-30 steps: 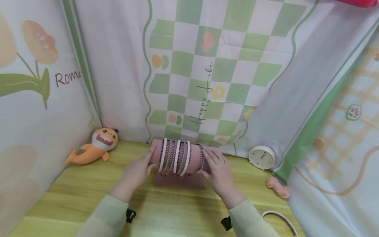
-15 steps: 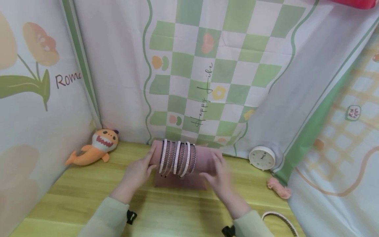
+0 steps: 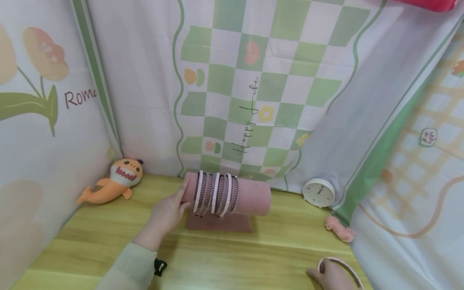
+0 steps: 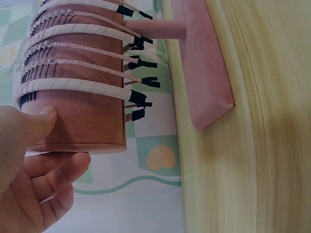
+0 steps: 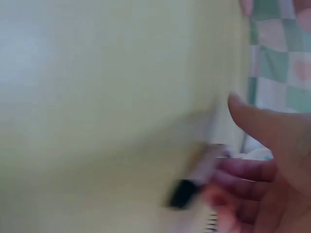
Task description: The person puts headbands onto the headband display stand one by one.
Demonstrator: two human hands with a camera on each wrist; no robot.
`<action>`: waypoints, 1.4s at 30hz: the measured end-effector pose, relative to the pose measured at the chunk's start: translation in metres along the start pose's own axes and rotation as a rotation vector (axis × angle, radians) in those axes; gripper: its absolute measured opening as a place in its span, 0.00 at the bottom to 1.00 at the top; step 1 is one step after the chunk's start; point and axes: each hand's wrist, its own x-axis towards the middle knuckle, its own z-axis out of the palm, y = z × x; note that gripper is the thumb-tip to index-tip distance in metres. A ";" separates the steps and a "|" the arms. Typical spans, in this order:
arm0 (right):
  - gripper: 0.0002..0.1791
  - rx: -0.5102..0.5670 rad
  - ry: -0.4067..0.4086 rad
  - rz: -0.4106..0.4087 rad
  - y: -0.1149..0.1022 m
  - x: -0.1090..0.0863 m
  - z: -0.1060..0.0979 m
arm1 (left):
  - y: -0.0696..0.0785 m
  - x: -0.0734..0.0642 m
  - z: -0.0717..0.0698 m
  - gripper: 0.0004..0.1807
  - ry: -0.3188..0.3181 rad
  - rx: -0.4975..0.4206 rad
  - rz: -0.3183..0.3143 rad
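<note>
A pink velvety display stand (image 3: 253, 197), a horizontal roll on a post and flat base, stands at the back of the table. Several headbands (image 3: 216, 193), some white and some with shiny teeth, sit side by side round its left and middle part. My left hand (image 3: 164, 215) holds the roll's left end; in the left wrist view the thumb lies on its side and curled fingers (image 4: 58, 177) meet its end face. At lower right, my right hand (image 3: 331, 277) is at a loose headband (image 3: 349, 268) on the table, thumb apart from the fingers. The right wrist view is blurred.
An orange shark plush (image 3: 116, 181) lies at the back left. A round white clock (image 3: 319, 192) and a pink bundle of cloth or yarn (image 3: 339, 228) are at the right. Printed curtains (image 3: 250, 100) hang behind the wooden table (image 3: 217, 257).
The rightmost headband slid left along the roll to join the others. My right hand then left the roll and moved down and right to the loose headband. My left hand stayed.
</note>
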 end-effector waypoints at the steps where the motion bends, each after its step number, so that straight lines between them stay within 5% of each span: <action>1: 0.23 0.006 0.025 -0.011 0.002 0.000 0.004 | 0.000 0.000 0.000 0.45 0.001 -0.003 0.000; 7: 0.15 0.043 0.159 -0.078 -0.006 0.002 0.008 | 0.000 0.002 -0.003 0.44 -0.009 -0.011 -0.016; 11: 0.07 0.161 0.262 -0.088 -0.027 0.008 -0.001 | 0.001 0.002 -0.004 0.43 -0.015 -0.018 -0.021; 18: 0.06 0.545 0.406 -0.096 -0.100 0.022 -0.025 | 0.001 0.000 -0.003 0.43 -0.002 -0.021 -0.005; 24: 0.03 0.697 0.527 -0.278 -0.159 0.025 -0.033 | 0.002 0.000 -0.002 0.43 0.000 -0.015 -0.003; 30: 0.04 0.630 0.537 -0.440 -0.191 0.027 -0.028 | 0.001 0.000 -0.001 0.44 -0.006 -0.017 -0.011; 38: 0.09 0.355 0.476 -0.479 -0.201 0.033 -0.018 | 0.001 0.001 0.000 0.45 -0.002 -0.011 -0.011; 42: 0.17 0.259 0.523 -0.525 -0.197 0.038 -0.017 | 0.000 0.000 0.001 0.46 0.005 -0.006 -0.001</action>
